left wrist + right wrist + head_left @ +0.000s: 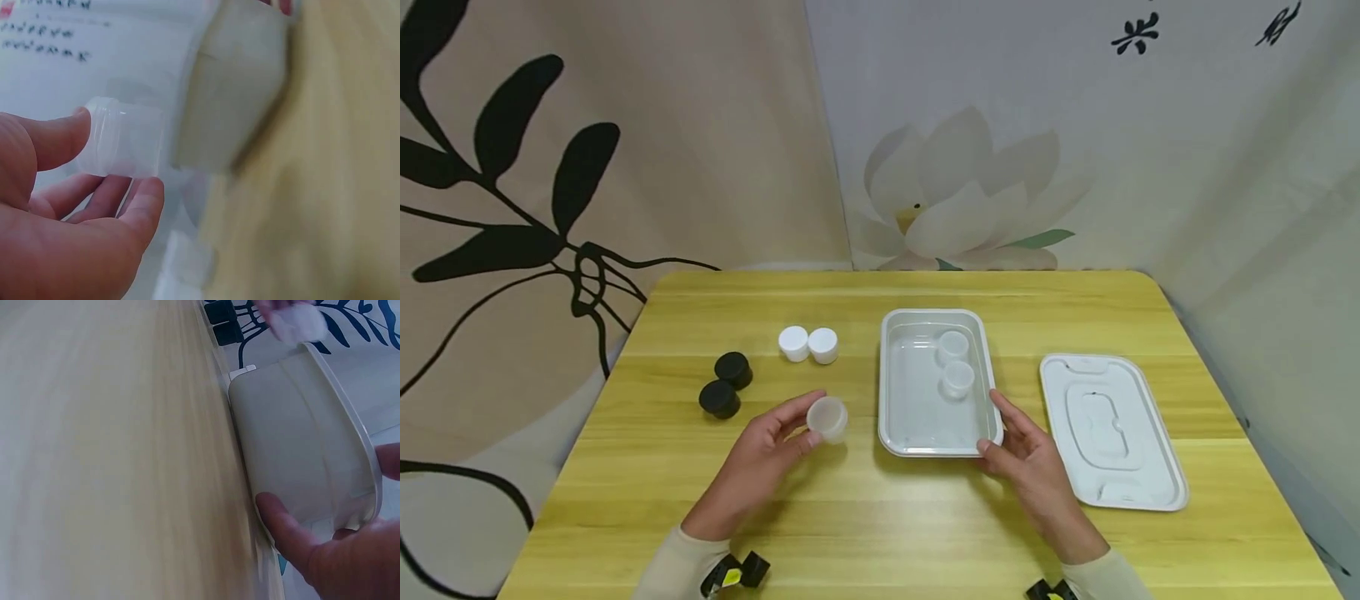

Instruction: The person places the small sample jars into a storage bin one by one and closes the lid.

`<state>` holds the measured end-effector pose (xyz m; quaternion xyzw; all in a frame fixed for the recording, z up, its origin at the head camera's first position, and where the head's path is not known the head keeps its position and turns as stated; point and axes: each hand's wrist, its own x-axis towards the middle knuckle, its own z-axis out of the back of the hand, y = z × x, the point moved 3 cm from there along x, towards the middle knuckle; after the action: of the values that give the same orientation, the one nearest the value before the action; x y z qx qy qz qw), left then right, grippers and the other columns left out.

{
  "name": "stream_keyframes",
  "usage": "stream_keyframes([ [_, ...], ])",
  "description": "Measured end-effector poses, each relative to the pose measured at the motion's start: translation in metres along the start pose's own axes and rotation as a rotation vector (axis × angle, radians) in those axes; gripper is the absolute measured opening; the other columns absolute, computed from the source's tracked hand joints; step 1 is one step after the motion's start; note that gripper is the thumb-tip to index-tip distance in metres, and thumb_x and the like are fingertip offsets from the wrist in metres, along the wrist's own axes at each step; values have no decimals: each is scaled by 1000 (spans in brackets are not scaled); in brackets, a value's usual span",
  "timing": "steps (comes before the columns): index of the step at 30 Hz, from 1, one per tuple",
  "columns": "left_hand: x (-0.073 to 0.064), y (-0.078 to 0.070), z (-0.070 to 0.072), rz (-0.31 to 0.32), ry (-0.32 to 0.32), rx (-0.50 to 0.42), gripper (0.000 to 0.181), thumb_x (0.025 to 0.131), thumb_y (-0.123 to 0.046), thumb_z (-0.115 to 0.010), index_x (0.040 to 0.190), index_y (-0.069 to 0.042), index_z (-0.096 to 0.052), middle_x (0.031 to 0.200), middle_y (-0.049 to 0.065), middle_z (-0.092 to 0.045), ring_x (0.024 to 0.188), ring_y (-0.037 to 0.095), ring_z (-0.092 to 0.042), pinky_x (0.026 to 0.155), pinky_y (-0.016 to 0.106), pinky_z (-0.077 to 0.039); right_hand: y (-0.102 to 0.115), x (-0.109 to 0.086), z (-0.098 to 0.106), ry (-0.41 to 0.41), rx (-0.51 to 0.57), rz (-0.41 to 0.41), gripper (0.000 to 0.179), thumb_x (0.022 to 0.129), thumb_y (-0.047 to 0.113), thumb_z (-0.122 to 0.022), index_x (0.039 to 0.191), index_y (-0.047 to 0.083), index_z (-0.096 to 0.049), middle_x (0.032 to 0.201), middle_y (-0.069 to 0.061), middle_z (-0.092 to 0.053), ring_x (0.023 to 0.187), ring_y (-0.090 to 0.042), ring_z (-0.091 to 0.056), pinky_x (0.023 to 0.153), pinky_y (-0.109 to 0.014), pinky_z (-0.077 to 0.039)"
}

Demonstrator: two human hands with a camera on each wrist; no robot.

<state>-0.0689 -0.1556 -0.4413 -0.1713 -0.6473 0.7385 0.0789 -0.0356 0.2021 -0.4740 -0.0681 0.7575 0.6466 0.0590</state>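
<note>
No words, numbers or brands can be read. In the left wrist view, slanting rows of dark characters (45, 50) stand on the pale backdrop (144, 56), too blurred to make out, with a small reddish mark (7, 8) near their upper left end.

A gap runs between white cylinders (823, 345) and the container (917, 383), whose walls (287, 437) block sideways entry.
</note>
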Motion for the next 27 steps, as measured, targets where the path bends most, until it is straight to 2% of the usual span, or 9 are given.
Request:
stream_keyframes([
  [4, 13, -21, -13, -47, 50, -15, 57, 103, -22, -70, 156, -14, -52, 153, 8, -59, 143, 24, -54, 103, 21, -54, -2, -1, 0, -2, 8, -3, 77, 96, -4, -69, 165, 9, -37, 171, -17, -34, 133, -21, -62, 92, -42, -63],
  [7, 23, -31, -25, -46, 94, -29, 57, 103, -24, -71, 156, -13, -52, 152, 8, -59, 145, 32, -52, 102, 23, -55, -4, -2, 0, -7, 12, -7, 77, 95, -5, -69, 164, 10, -37, 170, -16, -36, 132, -21, -62, 92, -42, -63],
  [9, 30, -36, -34, -36, 118, -22, 57, 102, -25, -72, 155, -13, -53, 152, 7, -59, 144, 32, -52, 102, 23, -55, -5, -2, 0, -13, 16, -10, 77, 95, -5, -69, 164, 9, -38, 168, -14, -39, 131, -22, -63, 91, -42, -63],
  [13, 45, -41, -51, -31, 158, 31, 57, 103, -24, -72, 156, -15, -53, 151, 6, -59, 143, 28, -53, 106, 26, -54, -6, -3, 1, -17, 25, -5, 77, 95, -6, -69, 164, 8, -37, 165, -5, -46, 130, -24, -63, 90, -42, -63],
  [16, 58, -43, -63, -44, 183, 78, 56, 103, -22, -71, 156, -15, -53, 151, 7, -60, 141, 28, -55, 109, 33, -53, -6, -4, 1, -12, 32, 1, 77, 95, -6, -68, 164, 7, -36, 165, -2, -47, 131, -25, -63, 91, -42, -63],
  [19, 69, -44, -75, -59, 225, 96, 56, 104, -20, -69, 157, -12, -51, 156, 7, -56, 143, 29, -55, 114, 40, -51, -5, -3, 2, -13, 27, 3, 77, 95, -6, -68, 164, 8, -37, 167, -8, -43, 131, -24, -63, 91, -42, -63],
  [22, 79, -43, -85, -54, 257, 94, 56, 105, -18, -68, 157, -9, -50, 159, 7, -54, 145, 30, -53, 113, 41, -52, -4, -2, 2, -15, 16, 2, 77, 95, -5, -69, 164, 9, -38, 169, -16, -37, 132, -24, -62, 91, -42, -63],
  [27, 93, -41, -97, -55, 260, 136, 53, 104, -17, -69, 154, -8, -54, 156, 5, -57, 143, 30, -56, 112, 42, -53, -3, 1, 1, -7, 6, 7, 77, 96, -5, -69, 164, 8, -37, 170, -21, -32, 133, -24, -61, 90, -41, -64],
])
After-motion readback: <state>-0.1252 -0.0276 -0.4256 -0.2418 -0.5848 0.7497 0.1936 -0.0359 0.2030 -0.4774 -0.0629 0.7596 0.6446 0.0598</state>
